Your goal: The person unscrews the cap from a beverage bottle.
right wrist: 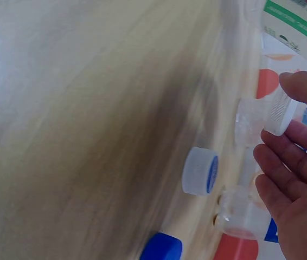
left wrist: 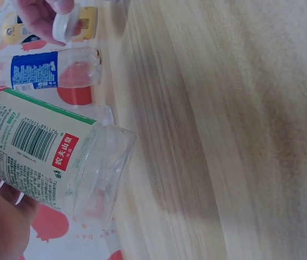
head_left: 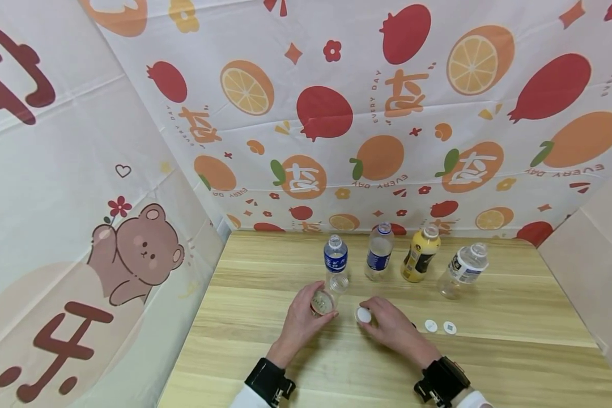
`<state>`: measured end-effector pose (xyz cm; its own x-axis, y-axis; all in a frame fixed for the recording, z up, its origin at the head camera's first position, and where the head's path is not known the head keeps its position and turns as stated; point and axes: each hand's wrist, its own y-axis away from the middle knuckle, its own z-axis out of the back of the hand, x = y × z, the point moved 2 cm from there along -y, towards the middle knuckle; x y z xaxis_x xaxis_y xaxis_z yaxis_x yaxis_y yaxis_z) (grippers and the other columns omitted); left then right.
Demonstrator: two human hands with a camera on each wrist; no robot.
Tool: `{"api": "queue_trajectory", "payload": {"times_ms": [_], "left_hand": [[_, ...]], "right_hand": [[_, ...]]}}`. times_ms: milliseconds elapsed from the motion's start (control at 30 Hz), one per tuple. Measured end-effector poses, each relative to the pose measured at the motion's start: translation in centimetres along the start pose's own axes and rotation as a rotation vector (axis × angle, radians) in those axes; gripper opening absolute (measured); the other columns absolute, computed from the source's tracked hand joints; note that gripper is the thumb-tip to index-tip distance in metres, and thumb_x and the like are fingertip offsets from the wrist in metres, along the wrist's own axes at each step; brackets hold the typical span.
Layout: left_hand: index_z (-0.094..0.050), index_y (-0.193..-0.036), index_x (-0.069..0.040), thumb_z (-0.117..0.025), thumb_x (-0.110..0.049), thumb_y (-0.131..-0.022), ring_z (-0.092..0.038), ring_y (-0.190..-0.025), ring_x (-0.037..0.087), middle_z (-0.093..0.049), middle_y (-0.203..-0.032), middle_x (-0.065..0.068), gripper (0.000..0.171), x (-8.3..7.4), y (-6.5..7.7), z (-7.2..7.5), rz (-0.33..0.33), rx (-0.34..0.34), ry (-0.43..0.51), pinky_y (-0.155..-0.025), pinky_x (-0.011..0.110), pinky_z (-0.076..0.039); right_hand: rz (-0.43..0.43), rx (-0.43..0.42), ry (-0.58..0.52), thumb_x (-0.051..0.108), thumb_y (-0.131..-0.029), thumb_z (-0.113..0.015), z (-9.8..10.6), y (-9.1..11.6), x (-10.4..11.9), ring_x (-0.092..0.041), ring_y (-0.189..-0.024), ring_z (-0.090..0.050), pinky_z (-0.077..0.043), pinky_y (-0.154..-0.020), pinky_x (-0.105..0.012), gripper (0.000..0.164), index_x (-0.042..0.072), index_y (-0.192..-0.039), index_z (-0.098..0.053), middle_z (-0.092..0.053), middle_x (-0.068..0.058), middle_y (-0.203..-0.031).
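Note:
My left hand [head_left: 302,316] grips a clear bottle [head_left: 322,302] around its side. In the left wrist view this bottle's green, white and red label [left wrist: 39,151] shows, with the clear base beyond it. Between thumb and fingers my right hand [head_left: 391,326] pinches a white cap [head_left: 363,315], a short way right of the bottle. Ribs run around the cap's edge in the right wrist view. Just behind the held bottle stands a blue-labelled water bottle [head_left: 335,259], its lower part partly covered.
Farther right stand another blue-labelled bottle [head_left: 379,254], a yellow bottle [head_left: 420,255] and a clear bottle with a dark-and-white label [head_left: 464,271], all uncapped. Two white caps [head_left: 430,326] lie right of my right hand. A blue cap [right wrist: 162,248] shows in the right wrist view.

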<state>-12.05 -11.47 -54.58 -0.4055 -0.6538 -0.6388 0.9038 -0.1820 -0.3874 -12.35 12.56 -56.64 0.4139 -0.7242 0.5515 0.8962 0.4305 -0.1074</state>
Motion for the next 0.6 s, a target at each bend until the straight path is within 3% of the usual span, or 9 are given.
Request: {"api": "queue_trajectory", "payload": {"times_ms": [367,600], "left_hand": [[-0.058,-0.137,-0.006,-0.095,-0.025,-0.074,-0.065,-0.113,0.026,-0.067,-0.128,0.011,0.075,0.0,0.2,0.1,-0.011,-0.016,0.006,-0.094,0.045,-0.057],[-0.058,-0.136,-0.006,-0.094,-0.025,-0.074,-0.065,-0.114,0.026,-0.067,-0.128,0.011,0.074,0.1,0.1,0.2,-0.006,-0.024,0.017,-0.094,0.045,-0.057]], "right_hand": [[0.124,-0.041,0.115,0.020,-0.088,-0.083,-1.4,-0.1,-0.5,-0.021,-0.098,-0.065,-0.059,-0.087,-0.040,0.036,0.002,-0.115,-0.070,-0.068,-0.005,-0.108],[0.143,-0.023,0.155,0.016,-0.086,-0.084,-1.7,-0.4,-0.1,-0.022,-0.095,-0.065,-0.059,-0.084,-0.039,0.034,-0.001,-0.112,-0.071,-0.067,-0.008,-0.105]]}}
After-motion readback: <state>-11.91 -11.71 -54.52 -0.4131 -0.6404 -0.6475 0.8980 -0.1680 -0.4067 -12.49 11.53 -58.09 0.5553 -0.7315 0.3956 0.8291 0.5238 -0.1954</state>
